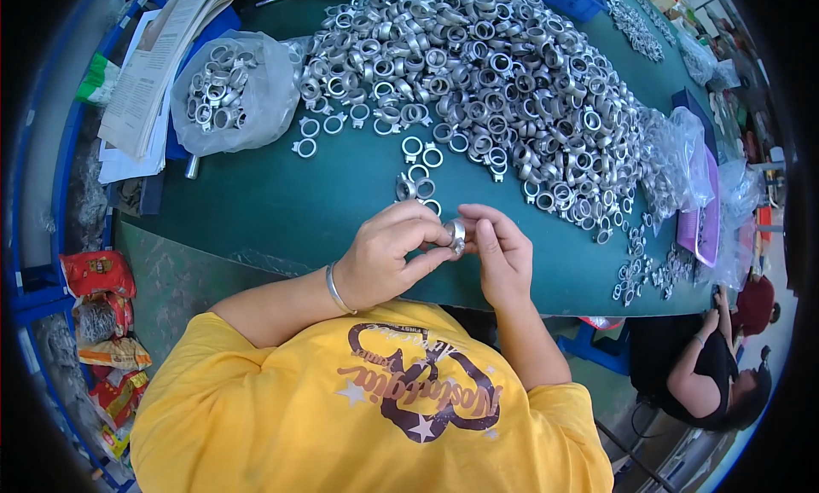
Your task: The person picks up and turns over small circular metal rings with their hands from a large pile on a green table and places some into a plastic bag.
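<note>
A silvery metal ring (457, 235) with a small lug is pinched between the thumb and fingers of my left hand (388, 252), just above the near edge of the green table (256, 207). My right hand (505, 256) is close on the other side of the ring. Its fingers are stretched out and its thumb points up, apart from the ring; some fingertips are partly hidden behind it. A few similar loose rings (424, 188) lie on the table just beyond my hands. Past them rises a large heap of such rings (512, 84).
At the left a clear plastic bag (256, 122) holds more rings, beside a stack of papers (153, 75). On the right are clear bags (682, 165), a purple basket (704, 229) and smaller metal parts (670, 271). Another person (691, 365) sits along the table at the right.
</note>
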